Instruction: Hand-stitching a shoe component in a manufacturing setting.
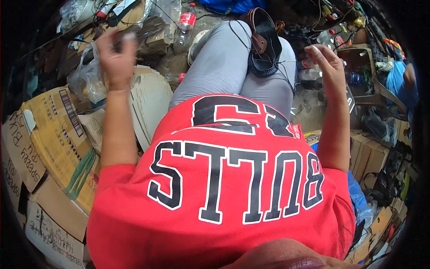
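Observation:
Across my lap rests an unfinished-looking shoe (264, 49), black inside with brown leather along its side. Thin dark cords trail from it over my grey trousers (215, 58). My left hand (117, 58) is raised well left of the shoe, near a clear plastic bag; motion smears its fingers, and whether it holds anything is unclear. To the right of the shoe, also apart from it, my right hand (329, 67) is up with thumb and fingers drawn together. Anything pinched there is too fine to make out.
Flattened cardboard boxes (58, 134) and a green cord bundle (82, 174) lie on the left. A red-labelled plastic bottle (186, 24) stands beyond my knees. At right are a brown plastic chair frame (374, 76), a blue bag (396, 85), cardboard pieces and scattered clutter.

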A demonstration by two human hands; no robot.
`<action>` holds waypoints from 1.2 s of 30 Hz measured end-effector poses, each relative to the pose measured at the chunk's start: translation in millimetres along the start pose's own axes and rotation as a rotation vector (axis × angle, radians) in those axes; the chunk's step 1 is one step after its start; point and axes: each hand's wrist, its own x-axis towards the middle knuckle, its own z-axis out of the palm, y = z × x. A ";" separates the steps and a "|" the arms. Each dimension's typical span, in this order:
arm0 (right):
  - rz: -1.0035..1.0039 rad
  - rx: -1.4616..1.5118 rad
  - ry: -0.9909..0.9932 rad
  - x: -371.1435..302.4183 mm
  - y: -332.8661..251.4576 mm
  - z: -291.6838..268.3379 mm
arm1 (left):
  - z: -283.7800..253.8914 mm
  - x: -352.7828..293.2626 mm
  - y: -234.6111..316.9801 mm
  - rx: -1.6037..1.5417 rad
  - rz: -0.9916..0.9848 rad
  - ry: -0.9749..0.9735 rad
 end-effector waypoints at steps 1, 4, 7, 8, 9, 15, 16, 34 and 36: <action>-0.012 0.011 0.012 -0.8 6.1 -0.8 | 26.4 -4.9 11.6 -0.137 0.079 -0.244; 0.013 0.097 0.008 -0.2 24.7 -2.2 | 85.4 -21.7 65.9 -0.231 0.297 -0.583; 0.189 -0.002 -0.134 -11.4 45.0 11.5 | 137.9 -37.6 80.6 -0.289 0.416 -0.797; 0.176 -0.078 -0.147 -16.0 35.7 25.5 | 148.9 -41.4 81.6 -0.274 0.424 -0.806; 0.140 -0.144 -0.151 -18.4 34.2 33.3 | 157.7 -46.0 82.3 -0.254 0.428 -0.814; 0.185 -0.157 -0.162 -32.3 50.2 19.3 | 182.7 -52.7 101.5 -0.110 0.492 -0.929; 0.150 -0.175 -0.180 -32.1 37.5 13.7 | 180.9 -52.2 103.6 -0.096 0.445 -0.956; -0.500 -1.048 -0.288 5.1 -32.8 23.8 | 188.2 -43.4 110.2 -0.090 0.257 -1.234; -0.425 -1.170 -0.376 2.1 -29.9 28.0 | 192.4 -42.9 110.9 -0.126 0.260 -1.235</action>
